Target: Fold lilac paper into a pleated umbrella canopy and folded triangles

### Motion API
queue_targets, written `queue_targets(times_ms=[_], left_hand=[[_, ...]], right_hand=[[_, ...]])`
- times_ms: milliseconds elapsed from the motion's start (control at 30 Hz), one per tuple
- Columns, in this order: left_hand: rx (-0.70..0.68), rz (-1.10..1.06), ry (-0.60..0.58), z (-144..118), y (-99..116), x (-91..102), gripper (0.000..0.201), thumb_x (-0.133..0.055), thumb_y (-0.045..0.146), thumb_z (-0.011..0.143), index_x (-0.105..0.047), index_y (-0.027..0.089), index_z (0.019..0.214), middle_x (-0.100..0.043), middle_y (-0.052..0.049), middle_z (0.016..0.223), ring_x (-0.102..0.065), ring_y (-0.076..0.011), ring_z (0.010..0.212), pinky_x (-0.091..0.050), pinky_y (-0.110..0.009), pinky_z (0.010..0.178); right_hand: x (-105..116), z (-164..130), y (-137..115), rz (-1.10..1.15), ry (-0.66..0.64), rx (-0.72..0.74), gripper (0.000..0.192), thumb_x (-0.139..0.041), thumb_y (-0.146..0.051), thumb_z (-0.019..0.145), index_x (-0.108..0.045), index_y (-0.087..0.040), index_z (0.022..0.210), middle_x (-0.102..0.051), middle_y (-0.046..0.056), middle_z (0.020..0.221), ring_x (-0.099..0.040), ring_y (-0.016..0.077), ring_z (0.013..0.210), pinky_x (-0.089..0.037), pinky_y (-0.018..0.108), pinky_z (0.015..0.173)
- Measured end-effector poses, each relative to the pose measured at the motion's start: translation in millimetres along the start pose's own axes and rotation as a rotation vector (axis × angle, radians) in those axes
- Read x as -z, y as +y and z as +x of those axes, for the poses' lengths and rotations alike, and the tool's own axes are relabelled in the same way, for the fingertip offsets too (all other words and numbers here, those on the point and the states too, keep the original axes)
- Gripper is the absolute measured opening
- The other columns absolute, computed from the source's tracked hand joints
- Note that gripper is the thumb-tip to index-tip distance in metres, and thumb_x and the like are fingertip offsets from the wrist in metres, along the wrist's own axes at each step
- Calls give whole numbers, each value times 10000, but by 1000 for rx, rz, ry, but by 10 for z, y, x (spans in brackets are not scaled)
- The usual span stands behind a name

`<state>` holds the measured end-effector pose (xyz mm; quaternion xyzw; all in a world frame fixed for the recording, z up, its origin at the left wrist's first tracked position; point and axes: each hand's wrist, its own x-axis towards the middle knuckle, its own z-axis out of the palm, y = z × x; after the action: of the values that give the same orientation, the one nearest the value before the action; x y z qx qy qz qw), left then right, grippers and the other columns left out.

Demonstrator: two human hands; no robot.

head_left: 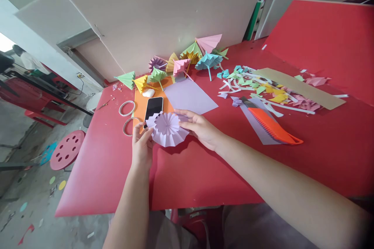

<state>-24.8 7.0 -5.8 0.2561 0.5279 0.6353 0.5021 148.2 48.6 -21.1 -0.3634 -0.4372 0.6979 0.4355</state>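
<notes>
Both hands hold a lilac pleated paper fan (168,129), folded into a round rosette, just above the red table (204,171). My left hand (142,146) pinches its lower left edge. My right hand (198,126) grips its right side with the fingers spread over the pleats. Directly behind the fan lie a black phone (153,107) on an orange sheet (139,103) and a flat lilac paper sheet (190,96).
Several coloured paper umbrellas (187,60) stand along the wall at the back. Two tape rings (127,108) lie at the left. An orange-handled cutter (273,126), paper scraps (257,85) and a cardboard strip (304,87) lie at the right. A pink stool (67,149) stands on the floor.
</notes>
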Motion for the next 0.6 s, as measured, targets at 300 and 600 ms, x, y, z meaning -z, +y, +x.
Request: queue_targets(times_ms=[300, 600], left_hand=[[-27, 40, -18, -59, 28, -38, 537, -743, 206, 623, -473, 271, 1082, -611, 35, 768, -597, -104, 661, -466, -245, 643], [-93, 36, -27, 40, -44, 57, 333, -733, 221, 622, -499, 244, 859, -549, 69, 671, -537, -65, 580, -451, -206, 614]], right_hand=[[24, 21, -8, -3, 98, -7, 278, -668, -219, 632, -678, -228, 910, -655, 27, 1102, -588, 155, 975, -447, 321, 864], [27, 12, -32, 8, 132, -19, 259, -693, -257, 601, -685, -234, 859, -665, 13, 1047, -570, 176, 992, -413, 340, 889]])
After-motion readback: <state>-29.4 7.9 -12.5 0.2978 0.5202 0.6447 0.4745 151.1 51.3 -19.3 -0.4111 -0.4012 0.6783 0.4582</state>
